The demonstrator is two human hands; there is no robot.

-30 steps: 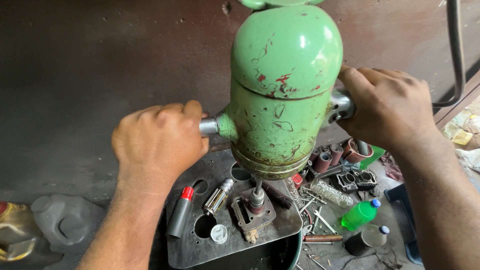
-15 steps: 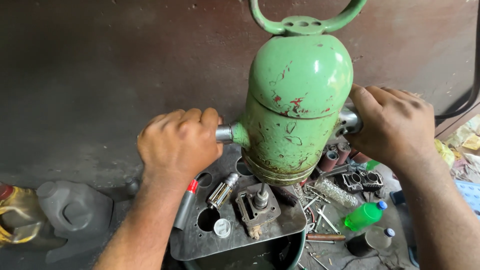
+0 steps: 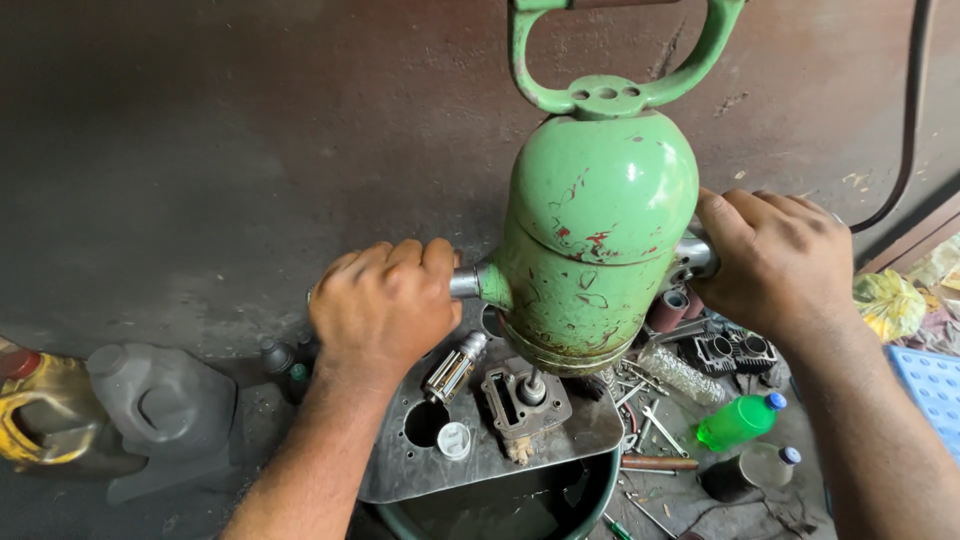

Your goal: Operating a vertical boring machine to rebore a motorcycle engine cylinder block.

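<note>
A big green machine body (image 3: 598, 240) with chipped paint and a loop handle on top hangs over a metal plate (image 3: 400, 475). My left hand (image 3: 385, 305) is shut on its left side handle, a steel bar (image 3: 465, 282). My right hand (image 3: 780, 260) grips the right side handle (image 3: 697, 256). Below the body a spindle presses into a grey cast metal part (image 3: 522, 403) lying on the plate. A small ribbed steel cylinder (image 3: 455, 366) lies beside that part, just under my left hand.
The plate rests on a dark green drum (image 3: 590, 505). A grey plastic can (image 3: 160, 405) and a yellow can (image 3: 30, 415) stand at the left. Spanners, engine parts (image 3: 730, 350), a green bottle (image 3: 738, 420) and a blue tray (image 3: 930, 385) lie on the right floor.
The view has shifted so the machine's top loop handle shows. Both hands keep their grip on the side handles, and the red-capped tool on the plate is now hidden.
</note>
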